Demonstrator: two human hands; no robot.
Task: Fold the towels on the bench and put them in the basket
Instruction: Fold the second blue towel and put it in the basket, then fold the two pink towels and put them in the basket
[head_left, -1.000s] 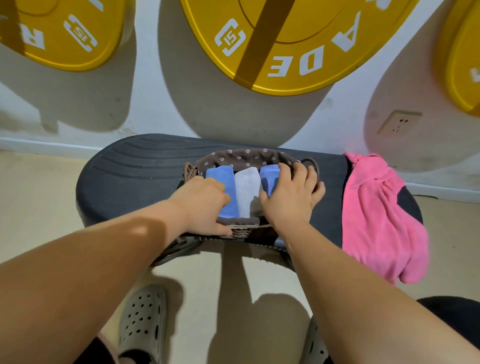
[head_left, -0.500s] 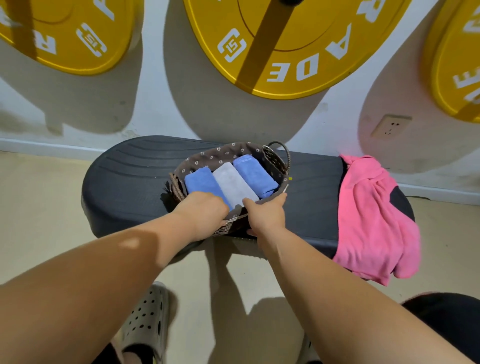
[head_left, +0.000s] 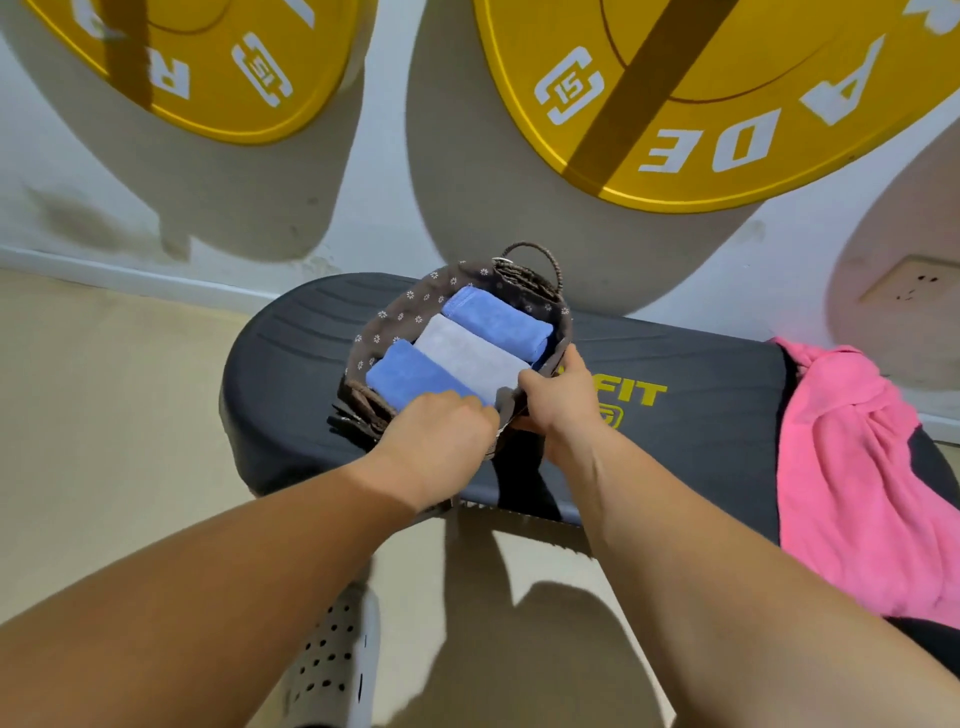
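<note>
Both hands hold the woven basket on the bench: the left hand curls over its near rim, and the right hand pinches the rim's right corner. Three folded towels lie side by side inside. The unfolded pink towel drapes over the bench's right end, its length running near to far, well to the right of the nearer right hand.
</note>
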